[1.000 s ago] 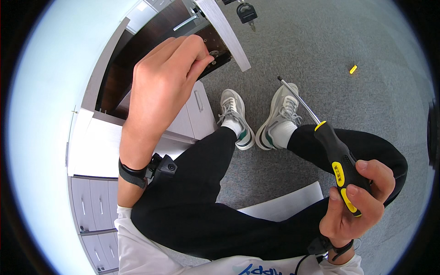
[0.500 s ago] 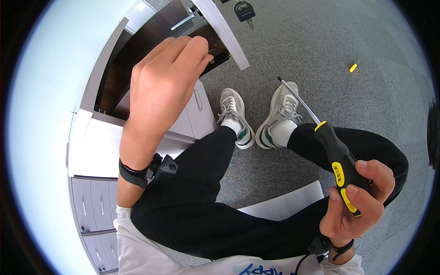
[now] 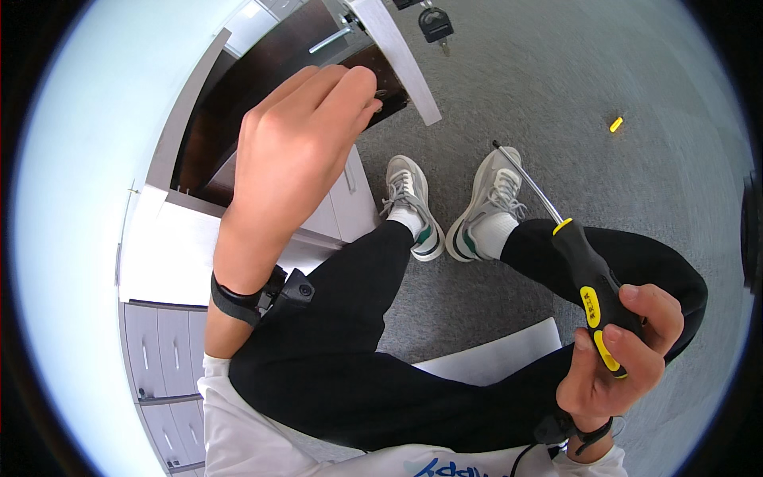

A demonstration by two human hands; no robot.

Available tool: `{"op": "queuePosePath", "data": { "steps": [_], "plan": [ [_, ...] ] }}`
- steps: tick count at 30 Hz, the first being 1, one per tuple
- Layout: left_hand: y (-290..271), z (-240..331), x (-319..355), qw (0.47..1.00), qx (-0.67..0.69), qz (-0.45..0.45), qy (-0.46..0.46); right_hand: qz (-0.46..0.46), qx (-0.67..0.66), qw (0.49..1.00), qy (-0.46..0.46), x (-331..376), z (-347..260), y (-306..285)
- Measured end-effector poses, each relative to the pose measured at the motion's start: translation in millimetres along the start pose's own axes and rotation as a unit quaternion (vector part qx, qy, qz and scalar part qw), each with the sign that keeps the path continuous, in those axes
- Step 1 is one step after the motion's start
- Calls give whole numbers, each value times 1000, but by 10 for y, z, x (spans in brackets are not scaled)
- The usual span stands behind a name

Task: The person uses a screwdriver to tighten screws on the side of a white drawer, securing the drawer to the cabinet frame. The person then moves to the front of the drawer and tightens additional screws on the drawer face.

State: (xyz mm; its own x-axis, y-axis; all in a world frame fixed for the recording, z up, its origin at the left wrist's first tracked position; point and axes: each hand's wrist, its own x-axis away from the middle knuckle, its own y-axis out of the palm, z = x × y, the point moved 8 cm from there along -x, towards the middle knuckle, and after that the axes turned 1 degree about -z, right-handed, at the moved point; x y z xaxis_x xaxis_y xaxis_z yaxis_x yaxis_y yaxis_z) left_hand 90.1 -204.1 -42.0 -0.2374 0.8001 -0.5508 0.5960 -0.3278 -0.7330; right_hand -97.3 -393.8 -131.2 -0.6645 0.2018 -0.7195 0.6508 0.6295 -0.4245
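Observation:
My right hand (image 3: pixel 624 354) is wrapped round the black and yellow handle of a screwdriver (image 3: pixel 584 258). Its metal shaft points up and left, the tip in front of my right shoe. My left hand (image 3: pixel 298 147) is closed, thumb and fingers pinched together, at the front inner corner of an open dark-lined drawer (image 3: pixel 226 119). A small metallic part (image 3: pixel 381 95) shows beside the fingertips; whether they grip it is hidden. The light wood drawer front (image 3: pixel 401 67) stands just beyond this hand. A black-headed key (image 3: pixel 435 25) hangs outside that front.
A small yellow piece (image 3: pixel 616 124) lies on the grey carpet (image 3: pixel 548 95) at the right. My shoes (image 3: pixel 408 203) rest between the cabinet (image 3: pixel 358 199) and the screwdriver. More cabinet doors (image 3: pixel 163 350) stand at the lower left. A white panel (image 3: pixel 493 354) shows below my legs.
The whole view has shifted slightly, with drawer, key and hands appearing a little further right. My left hand stays pinched at the drawer corner, and my right keeps the screwdriver.

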Motion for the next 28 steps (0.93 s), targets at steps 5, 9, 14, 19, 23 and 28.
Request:
{"op": "queuePosePath", "data": {
  "steps": [5,9,14,19,23,28],
  "plan": [
    [26,6,14,1000,-25,1,1,-4,0,1000,-3,7,-17,-6],
    [-105,59,-13,996,-24,75,36,0,-6,1000,-1,13,-36,-6],
    [-287,-47,-10,994,22,93,-62,-4,2,1000,0,36,-16,-10],
    [-505,-253,49,974,60,147,-160,-10,-2,1000,-3,24,32,84],
    [-863,-503,223,958,67,210,-184,-26,-23,999,11,21,106,292],
    [-1485,-942,657,939,-97,221,-245,-123,-48,991,20,38,223,669]
  ]
}}
